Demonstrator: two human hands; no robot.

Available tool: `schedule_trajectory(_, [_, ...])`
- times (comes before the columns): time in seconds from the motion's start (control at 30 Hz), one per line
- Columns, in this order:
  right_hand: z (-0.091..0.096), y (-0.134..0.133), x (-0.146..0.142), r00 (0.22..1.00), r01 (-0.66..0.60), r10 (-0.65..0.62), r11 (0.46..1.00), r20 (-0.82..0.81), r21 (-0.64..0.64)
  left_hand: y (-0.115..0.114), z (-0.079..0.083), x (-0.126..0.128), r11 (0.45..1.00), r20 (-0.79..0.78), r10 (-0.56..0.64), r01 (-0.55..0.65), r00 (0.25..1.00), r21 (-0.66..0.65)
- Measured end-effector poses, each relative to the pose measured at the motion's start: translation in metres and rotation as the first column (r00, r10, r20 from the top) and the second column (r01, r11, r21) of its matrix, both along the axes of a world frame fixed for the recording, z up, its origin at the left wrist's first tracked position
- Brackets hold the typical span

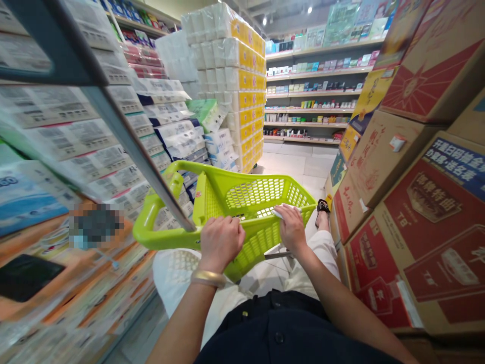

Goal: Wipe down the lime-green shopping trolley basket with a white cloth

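Note:
A lime-green plastic shopping basket [265,194] rests tipped against my raised knee, its open side facing me. My left hand [222,240], with a gold bangle on the wrist, is closed around the basket's near rim. My right hand [291,225] lies on the right part of the rim and presses a small white cloth [282,210] against it, fingers curled over the cloth. The basket's looped handle [151,225] sticks out to the left. My foot in a dark sandal [322,207] shows beyond the basket.
Shelves of wrapped tissue packs [113,167] crowd my left side, with a metal shelf bar [125,131] slanting across. Stacked cardboard boxes [409,202] wall the right. A tall stack of toilet-paper packs [235,86] stands ahead, with a tiled aisle [295,164] and product shelves [318,91] behind.

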State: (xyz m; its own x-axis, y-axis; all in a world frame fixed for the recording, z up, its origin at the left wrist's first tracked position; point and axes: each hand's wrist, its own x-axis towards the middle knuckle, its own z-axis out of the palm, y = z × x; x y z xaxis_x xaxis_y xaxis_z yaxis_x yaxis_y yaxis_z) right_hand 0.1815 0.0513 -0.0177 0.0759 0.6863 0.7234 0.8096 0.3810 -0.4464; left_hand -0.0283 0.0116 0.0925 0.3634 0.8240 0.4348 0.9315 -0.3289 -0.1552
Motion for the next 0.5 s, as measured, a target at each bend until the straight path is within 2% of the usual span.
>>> schedule_trajectory(0.1, [-0.003, -0.001, -0.004, 0.999, 0.031, -0.031, 0.999, -0.007, 0.010, 0.000, 0.004, -0.003, 0.999, 0.029, 0.050, -0.050, 0.998, -0.007])
schedule_trajectory(0.2, [0.001, -0.007, -0.024, 0.995, -0.093, 0.093, 0.996, 0.049, 0.013, 0.001, 0.009, 0.002, 0.997, 0.148, 0.075, -0.074, 0.986, -0.013])
schedule_trajectory(0.27, [0.003, -0.010, -0.029, 0.987, -0.145, 0.144, 0.989, 0.070, 0.005, 0.002, 0.009, 0.009, 1.000, 0.221, 0.026, -0.024, 0.975, -0.011])
schedule_trajectory(0.37, [-0.001, -0.007, -0.012, 0.996, -0.080, 0.080, 0.997, 0.043, 0.005, 0.004, 0.002, 0.021, 0.997, 0.233, -0.064, 0.074, 0.970, -0.034])
schedule_trajectory(0.5, [-0.010, 0.002, 0.017, 0.996, 0.088, -0.088, 0.996, -0.022, -0.010, 0.006, -0.017, 0.031, 0.988, 0.166, -0.063, 0.084, 0.984, -0.127])
